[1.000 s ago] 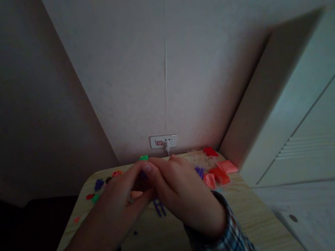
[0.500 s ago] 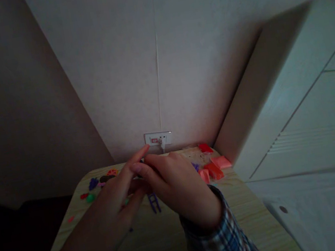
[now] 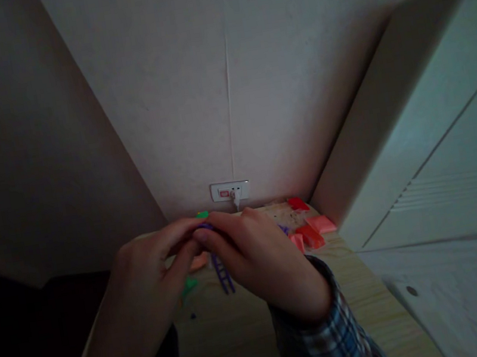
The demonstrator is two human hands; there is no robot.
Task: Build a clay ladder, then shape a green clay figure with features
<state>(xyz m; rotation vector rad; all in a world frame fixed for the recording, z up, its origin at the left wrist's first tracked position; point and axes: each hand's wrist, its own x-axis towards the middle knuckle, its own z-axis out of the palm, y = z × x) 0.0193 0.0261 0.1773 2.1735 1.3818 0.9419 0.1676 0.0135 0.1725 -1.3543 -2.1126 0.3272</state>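
Above the far half of the table, my left hand (image 3: 153, 270) and my right hand (image 3: 255, 254) meet at the fingertips. Pinched between them is a small purple piece (image 3: 204, 226) that looks like modelling clay; fingers cover most of it. Just below the fingertips, a purple ladder-shaped piece (image 3: 223, 274) lies on the tabletop, its upper end hidden. A green piece (image 3: 189, 285) rests beside my left thumb, with an orange-pink piece (image 3: 198, 262) partly covered behind it. Another green piece (image 3: 201, 214) shows beyond my fingers. One tiny dark bit (image 3: 193, 316) lies nearer to me.
Red and pink packets (image 3: 310, 236) lie at the table's far right, with a red one (image 3: 297, 203) farther back and clear plastic near it. The wooden table (image 3: 353, 305) stands against a wall with a socket and plug (image 3: 230, 192). A white cabinet (image 3: 445, 170) rises at the right.
My left hand's raised index finger has come down, and its fingers now pinch against the right hand's. Purple now shows between them. The left hand covers the colourful pieces at the table's far left.
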